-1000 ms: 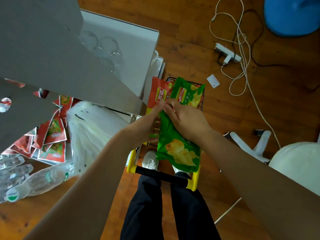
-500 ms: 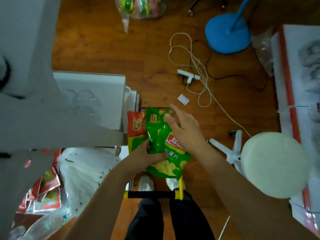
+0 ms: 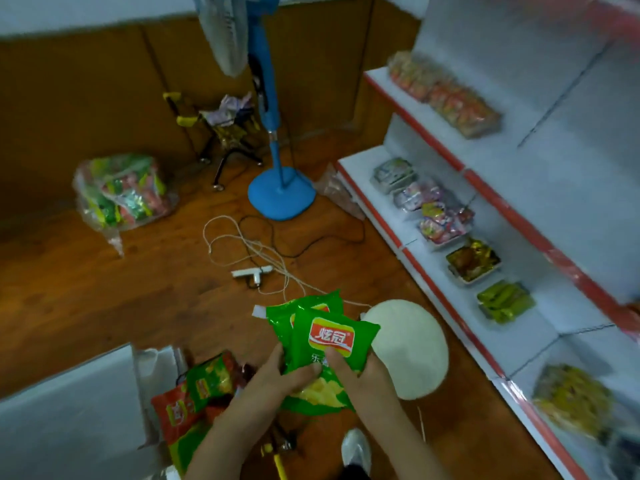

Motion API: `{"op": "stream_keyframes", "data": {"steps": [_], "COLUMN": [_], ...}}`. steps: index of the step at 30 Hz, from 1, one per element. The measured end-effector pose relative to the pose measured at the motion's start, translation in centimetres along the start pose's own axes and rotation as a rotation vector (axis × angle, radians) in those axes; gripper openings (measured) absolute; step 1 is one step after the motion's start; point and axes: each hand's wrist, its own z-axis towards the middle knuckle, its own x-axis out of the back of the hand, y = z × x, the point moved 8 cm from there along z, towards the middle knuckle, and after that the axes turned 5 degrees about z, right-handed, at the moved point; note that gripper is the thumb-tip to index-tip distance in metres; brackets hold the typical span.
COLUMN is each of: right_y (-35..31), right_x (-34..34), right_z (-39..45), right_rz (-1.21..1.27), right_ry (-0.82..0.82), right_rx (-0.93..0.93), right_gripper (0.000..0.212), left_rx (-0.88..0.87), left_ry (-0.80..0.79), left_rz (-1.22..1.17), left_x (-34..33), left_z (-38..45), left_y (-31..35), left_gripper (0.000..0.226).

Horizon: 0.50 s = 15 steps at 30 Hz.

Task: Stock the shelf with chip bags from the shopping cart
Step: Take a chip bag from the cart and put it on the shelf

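Observation:
Both of my hands hold two green chip bags point(image 3: 322, 336) stacked together, lifted above the floor at the lower middle. My left hand point(image 3: 277, 379) grips their lower left edge. My right hand point(image 3: 356, 374) grips the lower right, thumb on the front bag. Below and to the left, the shopping cart point(image 3: 277, 455) shows a yellow handle, and more red and green chip bags point(image 3: 197, 393) lie in it. The white shelf point(image 3: 446, 299) with red edge strips runs along the right, holding several rows of snack packs.
A round white stool seat point(image 3: 412, 355) stands just right of my hands. A blue floor fan point(image 3: 277, 195), a white power strip point(image 3: 251, 273) with loose cords and a clear sack of snacks point(image 3: 121, 192) sit on the wooden floor. A white carton point(image 3: 69, 420) is at lower left.
My view has swung up and right from the cart to the shelf. Both hands have lifted the green bags out of the cart and now hold two of them together.

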Motion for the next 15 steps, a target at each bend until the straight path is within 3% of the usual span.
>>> {"op": "stream_keyframes", "data": {"steps": [3, 8, 13, 15], "right_y": [-2.7, -7.0, -9.0, -9.3], "right_x": [6.3, 16.4, 23.9, 26.1], "right_z": [0.7, 1.7, 3.6, 4.2], "right_rz": [0.028, 0.044, 0.093, 0.124], "right_ry": [0.063, 0.1, 0.214, 0.287], "right_rx": [0.034, 0.102, 0.159, 0.17], "right_gripper": [0.06, 0.036, 0.065, 0.067], "left_rx": [-0.002, 0.026, -0.029, -0.062], "left_ry": [-0.105, -0.277, -0.351, -0.349], "left_rz": [0.061, 0.246, 0.383, 0.373], "left_x": [-5.9, -15.6, -22.9, -25.5], "left_z": [1.4, 3.9, 6.6, 7.6], "left_y": [4.0, 9.8, 14.8, 17.1], "left_gripper": [0.068, 0.084, 0.066, 0.066]}}
